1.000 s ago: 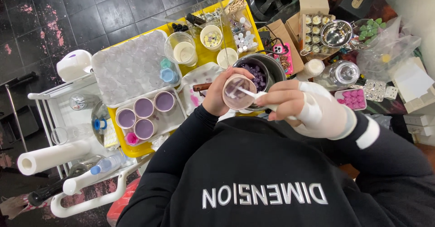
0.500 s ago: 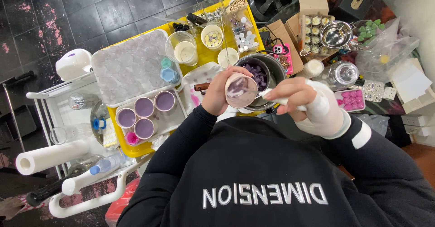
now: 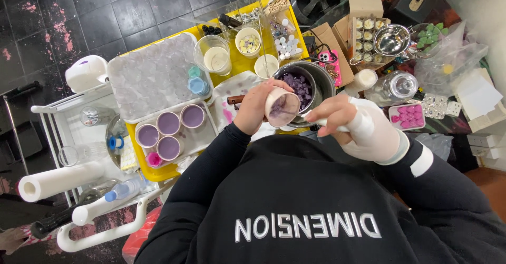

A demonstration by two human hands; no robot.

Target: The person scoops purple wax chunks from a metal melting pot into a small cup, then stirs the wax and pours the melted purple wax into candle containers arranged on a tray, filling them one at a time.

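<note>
Overhead view of our two hands at a yellow tray (image 3: 240, 64), the landmark for every position below. Our left hand (image 3: 253, 108), at the tray's near edge, has its fingers curled closed round a small pale cup (image 3: 282, 107) tipped on its side, purple residue visible within. Our right hand (image 3: 337, 115), bandaged in white across palm and wrist, lies just right of the tray's near corner; its fingers pinch a thin white stick (image 3: 322, 121) whose tip we can only tentatively place near the cup's rim.

Directly beyond the cup, at the tray's right edge, stands a metal pot (image 3: 322, 79) holding purple chunks. On the tray sit a glass of cream-coloured wax (image 3: 215, 58), two small pale bowls (image 3: 247, 41) and a white mould sheet (image 3: 150, 77). At the tray's near-left corner a white dish holds three purple-filled cups (image 3: 168, 132).

Right of the tray we see a carton of small candles (image 3: 365, 34), a steel strainer (image 3: 391, 40), a glass jar (image 3: 398, 87) and a pink mould (image 3: 407, 115). Left of the tray stands a white trolley (image 3: 58, 116) carrying a paper roll (image 3: 55, 182). Beyond the tray lies a dark tiled floor (image 3: 105, 11), stained pink. Our black sweatshirt (image 3: 305, 200) hides everything nearer.
</note>
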